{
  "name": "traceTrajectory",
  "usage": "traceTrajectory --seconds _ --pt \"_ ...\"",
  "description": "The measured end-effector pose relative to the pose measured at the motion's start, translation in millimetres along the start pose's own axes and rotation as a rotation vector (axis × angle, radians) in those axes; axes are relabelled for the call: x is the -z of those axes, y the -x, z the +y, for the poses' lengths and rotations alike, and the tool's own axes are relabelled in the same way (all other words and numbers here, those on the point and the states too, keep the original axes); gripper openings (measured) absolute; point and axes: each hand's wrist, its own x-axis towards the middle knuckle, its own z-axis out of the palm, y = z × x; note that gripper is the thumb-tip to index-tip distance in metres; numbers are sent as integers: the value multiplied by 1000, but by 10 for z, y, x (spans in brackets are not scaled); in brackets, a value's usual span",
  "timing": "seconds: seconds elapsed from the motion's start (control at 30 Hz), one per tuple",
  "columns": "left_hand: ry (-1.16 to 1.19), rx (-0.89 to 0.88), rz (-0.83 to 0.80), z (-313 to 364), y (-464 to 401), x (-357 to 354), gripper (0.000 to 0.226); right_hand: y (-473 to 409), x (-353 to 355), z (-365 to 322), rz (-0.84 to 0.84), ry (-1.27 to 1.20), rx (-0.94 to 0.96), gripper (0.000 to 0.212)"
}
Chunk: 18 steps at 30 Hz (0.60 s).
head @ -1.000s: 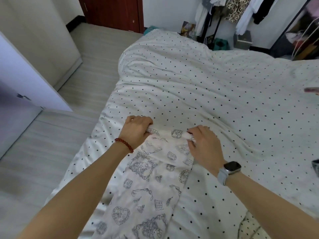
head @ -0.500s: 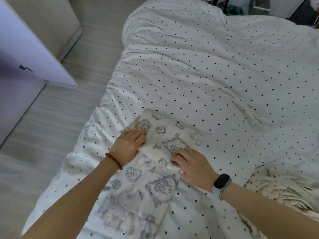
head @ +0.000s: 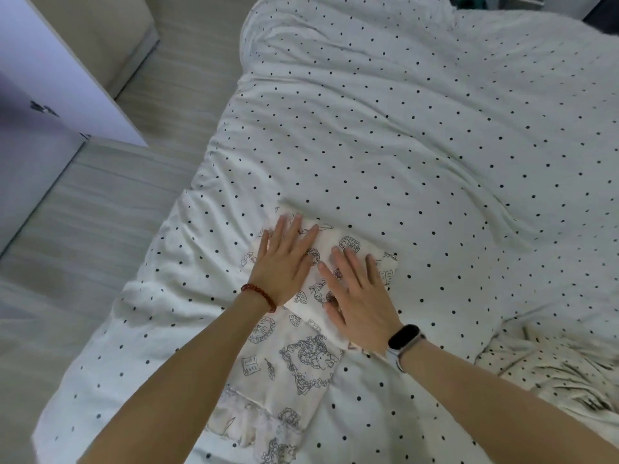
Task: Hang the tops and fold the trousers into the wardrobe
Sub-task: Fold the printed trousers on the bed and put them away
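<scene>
Trousers [head: 294, 356], white with a grey line-drawn print, lie folded on the near part of the bed, on top of the polka-dot duvet [head: 402, 145]. The upper half has been doubled back over the lower, so a thicker folded block sits under the palms while a single layer runs toward the bed's near edge and ends in a frilly hem.

Both hands press flat on that folded block, fingers straight and spread, gripping nothing. The left hand [head: 284, 262] covers the far left corner of the fold, its fingertips reaching just past the cloth's edge; a red bead bracelet [head: 259, 296] circles that wrist. The right hand [head: 358, 296] lies beside it, nearly touching, over the middle and right part of the fold, and a dark smartwatch [head: 403, 336] on a pale strap sits at that wrist.

To the right, near the edge of view, another crumpled spotted garment [head: 552, 373] rests on the duvet. On the left, a white wardrobe door [head: 50, 78] stands open above the pale wood floor [head: 83, 229].
</scene>
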Motion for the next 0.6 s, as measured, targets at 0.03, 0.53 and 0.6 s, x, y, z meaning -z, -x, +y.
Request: traceTrajectory --seconds 0.03,0.53,0.6 --pt "-1 73 -50 -38 -11 -88 58 -8 -49 62 -54 20 7 54" --pt "-283 -132 -334 -122 -740 481 74 -348 319 600 -108 -242 -334 45" --pt "-335 -140 -389 -72 -827 534 52 -378 364 605 -152 -302 -347 36"
